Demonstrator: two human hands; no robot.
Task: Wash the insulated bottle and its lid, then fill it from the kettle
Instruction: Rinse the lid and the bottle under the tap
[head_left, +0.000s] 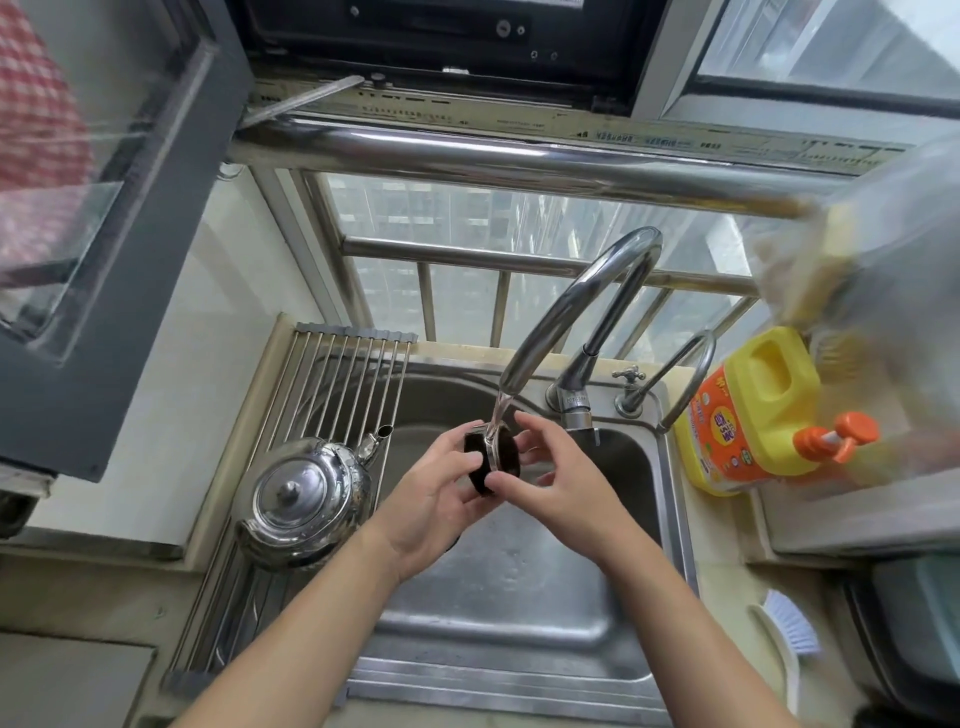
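A small round black lid (488, 457) with a silver band is held over the steel sink (519, 597) under running water from the curved tap (566, 306). My left hand (441, 499) cups the lid from the left and below. My right hand (550, 478) grips its right side with thumb and fingers. A shiny steel kettle (304, 499) stands on the roll-up drying rack (337, 384) at the sink's left. No insulated bottle shows in view.
A yellow and orange dish soap jug (748, 415) with an orange pump stands right of the sink. A white brush (789, 623) lies on the right counter. A second thin tap (685, 374) rises behind the sink. An open window frame (130, 234) juts in at upper left.
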